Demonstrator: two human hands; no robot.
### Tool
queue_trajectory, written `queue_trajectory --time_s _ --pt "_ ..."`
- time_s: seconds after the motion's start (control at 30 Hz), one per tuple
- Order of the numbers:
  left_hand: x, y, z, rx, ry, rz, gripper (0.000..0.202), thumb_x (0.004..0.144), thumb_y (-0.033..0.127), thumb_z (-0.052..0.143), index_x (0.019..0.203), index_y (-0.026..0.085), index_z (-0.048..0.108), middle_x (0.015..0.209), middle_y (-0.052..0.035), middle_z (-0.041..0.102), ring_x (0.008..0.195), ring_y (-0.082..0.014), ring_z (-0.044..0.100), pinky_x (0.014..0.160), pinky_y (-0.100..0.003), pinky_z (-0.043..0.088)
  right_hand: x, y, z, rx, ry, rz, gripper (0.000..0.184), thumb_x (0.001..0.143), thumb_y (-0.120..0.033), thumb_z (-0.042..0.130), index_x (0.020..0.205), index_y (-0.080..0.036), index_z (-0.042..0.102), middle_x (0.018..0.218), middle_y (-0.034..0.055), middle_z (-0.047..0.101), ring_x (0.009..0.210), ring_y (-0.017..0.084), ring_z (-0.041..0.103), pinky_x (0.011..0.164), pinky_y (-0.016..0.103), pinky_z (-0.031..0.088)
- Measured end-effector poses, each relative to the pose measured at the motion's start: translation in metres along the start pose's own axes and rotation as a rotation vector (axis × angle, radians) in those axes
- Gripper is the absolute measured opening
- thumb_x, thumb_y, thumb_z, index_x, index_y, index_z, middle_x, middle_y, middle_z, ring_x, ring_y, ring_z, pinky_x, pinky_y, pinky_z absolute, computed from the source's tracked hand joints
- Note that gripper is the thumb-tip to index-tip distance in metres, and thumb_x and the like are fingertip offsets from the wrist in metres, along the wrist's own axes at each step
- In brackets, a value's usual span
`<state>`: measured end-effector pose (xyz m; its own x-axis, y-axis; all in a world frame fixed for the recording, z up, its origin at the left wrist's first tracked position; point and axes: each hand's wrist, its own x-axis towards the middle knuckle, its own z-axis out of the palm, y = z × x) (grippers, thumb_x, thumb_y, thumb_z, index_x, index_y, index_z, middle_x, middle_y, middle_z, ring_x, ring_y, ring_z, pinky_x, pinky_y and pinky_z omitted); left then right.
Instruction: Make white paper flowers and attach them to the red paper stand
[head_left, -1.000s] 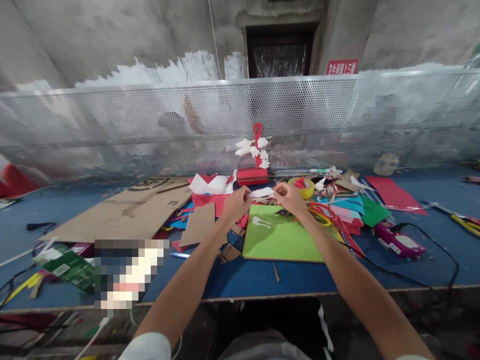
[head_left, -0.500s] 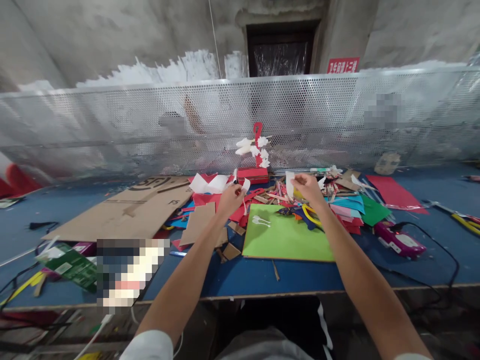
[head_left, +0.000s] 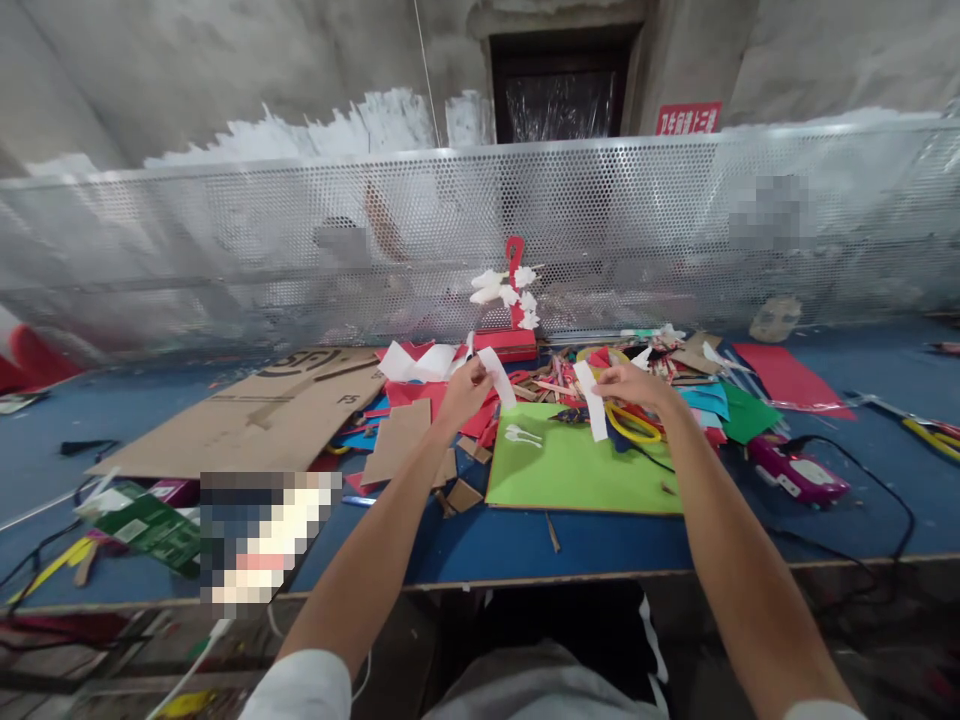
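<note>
My left hand (head_left: 466, 388) pinches a white paper strip (head_left: 497, 378) that slants down to the right. In my right hand (head_left: 628, 384) is a second white paper strip (head_left: 592, 402), hanging down over the lime-green board (head_left: 577, 470). The two strips are apart. On the board lie small white paper pieces (head_left: 523, 436) with thin stems. Scissors with yellow handles (head_left: 634, 424) rest beneath my right hand, partly hidden. Behind my hands stands a red stand with a curled top (head_left: 514, 256), bearing white paper flowers (head_left: 527, 303).
A large cardboard sheet (head_left: 225, 420) covers the left of the blue table (head_left: 510, 548). Scraps of coloured paper and cardboard surround the board. A purple corded device (head_left: 799, 472) and pliers (head_left: 911, 420) lie to the right. A perforated metal screen (head_left: 637, 230) closes off the back.
The white strip in my right hand now hangs lower, over the board, and more of it shows. The strip in my left hand has straightened and tilts down to the right.
</note>
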<state>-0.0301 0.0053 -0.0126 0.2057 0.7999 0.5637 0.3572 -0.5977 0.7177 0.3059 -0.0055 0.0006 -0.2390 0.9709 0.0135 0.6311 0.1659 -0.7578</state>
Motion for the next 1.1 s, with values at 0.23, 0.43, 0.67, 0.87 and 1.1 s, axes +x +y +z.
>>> queue_trajectory --time_s 0.23,0.43,0.67,0.87,1.1 --pt "0.0 0.004 0.004 -0.091 0.005 0.032 0.014 0.084 0.029 0.058 0.085 0.015 0.06 0.075 -0.0007 0.062 0.068 -0.0128 0.056 0.065 -0.024 0.044 -0.001 0.011 0.0 -0.324 0.087 0.115 0.018 0.08 -0.031 0.066 0.081 -0.015 0.072 0.071 0.0052 0.068 0.061 0.015 0.059 0.058 0.025 0.041" --pt "0.002 0.002 0.008 -0.218 0.005 -0.02 0.027 0.082 0.039 0.064 0.074 0.015 0.055 0.064 0.0025 0.055 0.059 -0.0096 0.049 0.057 -0.023 0.038 -0.008 -0.017 -0.002 -0.515 0.24 0.063 0.02 0.082 -0.035 0.066 0.091 -0.018 0.069 0.083 0.0081 0.072 0.073 0.019 0.064 0.065 0.027 0.043" --pt "-0.001 0.0 0.016 -0.463 -0.048 -0.129 0.034 0.075 0.045 0.072 0.079 0.015 0.055 0.069 0.0008 0.062 0.064 -0.0105 0.057 0.063 -0.023 0.045 0.005 -0.069 0.049 0.046 -0.057 -0.36 0.042 0.081 -0.046 0.069 0.114 -0.022 0.061 0.105 0.0096 0.071 0.089 0.021 0.067 0.075 0.031 0.053" --pt "-0.003 -0.002 0.023 -0.417 -0.061 -0.123 0.036 0.074 0.046 0.074 0.077 0.016 0.054 0.065 0.0018 0.06 0.06 -0.0096 0.055 0.06 -0.023 0.044 0.018 -0.073 0.092 0.301 -0.021 -0.418 0.028 0.076 -0.039 0.07 0.091 -0.017 0.063 0.086 0.0051 0.07 0.081 0.019 0.065 0.072 0.031 0.05" --pt "-0.007 0.005 0.026 -0.437 -0.16 -0.177 0.039 0.067 0.039 0.079 0.088 0.015 0.055 0.078 -0.0025 0.068 0.07 -0.0136 0.063 0.064 -0.024 0.046 0.018 -0.057 0.102 0.364 0.017 -0.321 0.028 0.077 -0.044 0.066 0.081 -0.016 0.063 0.073 0.0033 0.066 0.063 0.015 0.058 0.055 0.025 0.043"
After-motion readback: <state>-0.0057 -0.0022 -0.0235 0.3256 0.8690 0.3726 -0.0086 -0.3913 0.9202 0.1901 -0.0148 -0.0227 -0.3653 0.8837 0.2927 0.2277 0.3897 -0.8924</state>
